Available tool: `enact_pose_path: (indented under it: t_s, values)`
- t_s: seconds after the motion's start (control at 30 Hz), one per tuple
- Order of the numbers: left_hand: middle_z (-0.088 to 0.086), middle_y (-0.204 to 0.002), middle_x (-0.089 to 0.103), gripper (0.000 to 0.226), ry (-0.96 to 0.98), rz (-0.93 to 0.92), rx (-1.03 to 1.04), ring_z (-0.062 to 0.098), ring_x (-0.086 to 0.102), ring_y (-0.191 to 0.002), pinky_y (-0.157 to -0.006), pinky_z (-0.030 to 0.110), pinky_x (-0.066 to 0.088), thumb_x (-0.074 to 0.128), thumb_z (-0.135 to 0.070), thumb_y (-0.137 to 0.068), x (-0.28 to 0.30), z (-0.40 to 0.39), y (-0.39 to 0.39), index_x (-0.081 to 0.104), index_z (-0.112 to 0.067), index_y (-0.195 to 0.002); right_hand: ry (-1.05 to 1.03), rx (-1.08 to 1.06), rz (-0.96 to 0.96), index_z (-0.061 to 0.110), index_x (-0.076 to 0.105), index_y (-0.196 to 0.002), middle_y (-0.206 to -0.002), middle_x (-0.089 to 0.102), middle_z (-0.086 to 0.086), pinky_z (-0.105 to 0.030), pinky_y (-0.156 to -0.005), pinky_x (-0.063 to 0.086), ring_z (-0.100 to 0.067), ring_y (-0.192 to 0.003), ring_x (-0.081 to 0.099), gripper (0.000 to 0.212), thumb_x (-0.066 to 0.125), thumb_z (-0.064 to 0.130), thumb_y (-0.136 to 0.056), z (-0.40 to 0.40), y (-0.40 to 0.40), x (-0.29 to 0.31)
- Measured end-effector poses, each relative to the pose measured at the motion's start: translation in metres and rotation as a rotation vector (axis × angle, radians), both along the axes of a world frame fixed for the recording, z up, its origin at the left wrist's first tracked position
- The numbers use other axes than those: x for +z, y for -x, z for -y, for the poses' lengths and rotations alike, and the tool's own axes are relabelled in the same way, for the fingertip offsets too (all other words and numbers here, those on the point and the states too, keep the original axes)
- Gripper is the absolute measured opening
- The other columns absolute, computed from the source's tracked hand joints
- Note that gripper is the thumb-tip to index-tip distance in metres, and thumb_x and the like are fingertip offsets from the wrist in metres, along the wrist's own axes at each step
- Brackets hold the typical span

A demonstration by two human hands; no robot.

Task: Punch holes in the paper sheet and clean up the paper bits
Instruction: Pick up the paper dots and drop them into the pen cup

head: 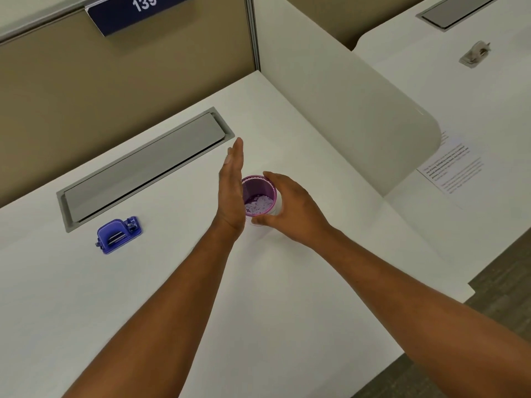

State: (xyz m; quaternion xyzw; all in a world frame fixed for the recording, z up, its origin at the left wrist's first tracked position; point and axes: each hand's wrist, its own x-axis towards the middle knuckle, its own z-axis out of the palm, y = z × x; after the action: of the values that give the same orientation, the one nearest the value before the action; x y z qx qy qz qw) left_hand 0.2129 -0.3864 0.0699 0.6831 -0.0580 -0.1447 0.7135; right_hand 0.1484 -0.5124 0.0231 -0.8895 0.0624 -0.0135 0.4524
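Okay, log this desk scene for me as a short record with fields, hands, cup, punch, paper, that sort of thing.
left hand: open and flat, on edge beside the cup, holding nothing
right hand: grip wrapped around the cup's right side
purple cup: upright on the white desk, open top
paper bits: pale pile in the cup's bottom
blue hole punch: on the desk left of the hands, untouched
printed sheet: on the neighbouring desk, right, partly behind the divider
grey cable flap: closed

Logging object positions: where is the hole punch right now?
The blue hole punch sits on the desk, left of both hands, just in front of the grey cable flap.
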Motion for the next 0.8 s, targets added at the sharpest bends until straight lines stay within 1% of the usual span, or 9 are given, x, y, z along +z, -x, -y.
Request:
enact_pose_path:
  t_s: [0.03,0.07,0.17,0.27,0.4,0.5,0.57,0.73,0.8]
  values:
    - [0.000,-0.176,0.022,0.070,0.063,-0.047,0.027,0.001,0.028,-0.154,-0.131,0.031,0.022,0.022,-0.056,-0.107,0.000,-0.001,-0.001,0.028,-0.021,-0.167,0.002,0.003,0.005,0.027,0.043,-0.152,-0.150,0.055,0.008,-0.029,-0.108,0.051,-0.013,-0.133,0.055,0.102,0.093,0.052,-0.067,0.000,0.000,-0.001]
    - [0.004,-0.177,0.021,0.073,0.131,-0.094,0.056,0.010,0.024,-0.159,-0.131,0.036,0.021,0.022,-0.059,-0.105,0.001,-0.003,-0.004,0.031,-0.020,-0.166,0.003,0.007,0.009,0.028,0.042,-0.152,-0.151,0.054,0.008,-0.033,-0.109,0.051,-0.013,-0.134,0.053,0.103,0.093,0.054,-0.067,0.000,0.001,-0.002]
    - [-0.001,-0.174,0.030,0.075,0.279,-0.192,0.077,0.007,0.030,-0.154,-0.123,0.028,0.033,0.015,-0.062,-0.106,0.004,-0.009,-0.010,0.033,-0.019,-0.165,0.019,0.037,-0.006,0.029,0.037,-0.155,-0.156,0.048,0.009,-0.038,-0.113,0.049,-0.013,-0.139,0.048,0.105,0.089,0.059,-0.069,0.003,0.002,-0.004]
    - [-0.001,-0.170,0.040,0.077,0.364,-0.239,0.061,0.011,0.034,-0.156,-0.132,0.036,0.021,0.008,-0.062,-0.108,0.001,-0.013,-0.011,0.035,-0.017,-0.164,0.028,0.070,-0.007,0.028,0.032,-0.158,-0.162,0.040,0.007,-0.038,-0.118,0.044,-0.013,-0.147,0.039,0.097,0.082,0.058,-0.080,0.004,0.007,-0.005]
    - [-0.004,-0.171,0.036,0.080,0.285,-0.211,-0.012,0.005,0.041,-0.147,-0.126,0.030,0.024,0.002,-0.063,-0.107,0.003,-0.011,-0.011,0.030,-0.018,-0.166,0.109,0.016,0.224,0.021,0.040,-0.154,-0.162,0.038,0.001,-0.039,-0.118,0.044,-0.016,-0.148,0.036,0.074,0.069,0.041,-0.089,-0.001,0.013,0.008]
    - [-0.008,-0.171,0.036,0.079,0.189,-0.169,-0.061,-0.003,0.052,-0.134,-0.106,0.019,0.045,0.003,-0.064,-0.107,0.007,-0.008,-0.010,0.031,-0.020,-0.166,0.169,0.046,0.396,0.023,0.044,-0.151,-0.157,0.040,-0.002,-0.033,-0.115,0.044,-0.017,-0.143,0.040,0.070,0.069,0.033,-0.086,-0.009,0.008,0.022]
    - [-0.009,-0.171,0.036,0.077,0.161,-0.160,-0.071,-0.002,0.049,-0.136,-0.096,0.018,0.049,0.006,-0.064,-0.108,0.010,-0.006,-0.008,0.034,-0.021,-0.165,0.222,0.090,0.460,0.025,0.045,-0.151,-0.156,0.042,-0.006,-0.027,-0.113,0.037,-0.020,-0.140,0.042,0.070,0.070,0.033,-0.086,-0.014,0.003,0.029]
    - [-0.007,-0.173,0.031,0.074,0.128,-0.168,-0.039,0.008,0.026,-0.159,-0.118,0.024,0.032,0.004,-0.060,-0.110,0.009,-0.006,-0.009,0.032,-0.020,-0.166,0.287,0.118,0.471,0.026,0.046,-0.151,-0.154,0.047,-0.012,-0.032,-0.113,0.034,-0.023,-0.137,0.042,0.071,0.074,0.026,-0.085,-0.012,0.001,0.029]
    - [-0.006,-0.174,0.029,0.074,0.112,-0.161,-0.044,0.010,0.021,-0.161,-0.116,0.022,0.030,0.002,-0.059,-0.109,0.011,-0.007,-0.007,0.030,-0.020,-0.166,0.256,0.111,0.431,0.026,0.053,-0.146,-0.153,0.048,-0.009,-0.032,-0.113,0.038,-0.019,-0.136,0.043,0.064,0.074,0.020,-0.085,-0.008,0.003,0.024]
